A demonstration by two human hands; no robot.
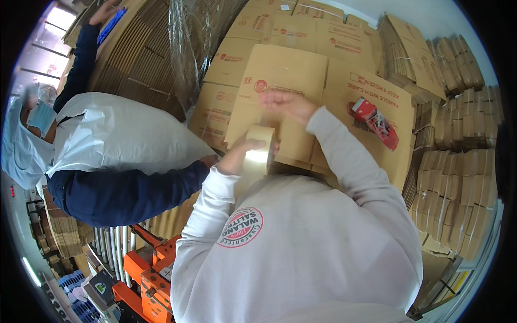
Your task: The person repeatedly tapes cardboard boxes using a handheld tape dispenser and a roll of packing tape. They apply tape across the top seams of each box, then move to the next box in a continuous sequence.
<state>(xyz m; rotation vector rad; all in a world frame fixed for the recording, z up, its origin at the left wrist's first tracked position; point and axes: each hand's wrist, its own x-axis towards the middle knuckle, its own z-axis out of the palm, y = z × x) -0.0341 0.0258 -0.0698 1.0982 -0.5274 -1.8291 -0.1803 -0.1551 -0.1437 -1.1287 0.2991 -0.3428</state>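
My left hand [237,156] grips a wide roll of clear packing tape [260,151], its thumb lying over the roll's side. Just above the roll, my right hand [286,105] hovers over or touches a brown cardboard carton [288,64]; its fingers are blurred, and whether they hold a tape end is unclear. Beside that carton on the right is another printed carton [343,91]. On it lies a red hand tool [375,123] with a pale end and clear wrapping; its exact kind is uncertain.
At left, a co-worker in a white apron [129,129] stands close, one hand near my left wrist. Flattened cardboard [137,52] stands behind them, with plastic stretch film [185,48] alongside. Strapped carton bundles [452,198] line the right. Orange machinery [153,282] stands lower left.
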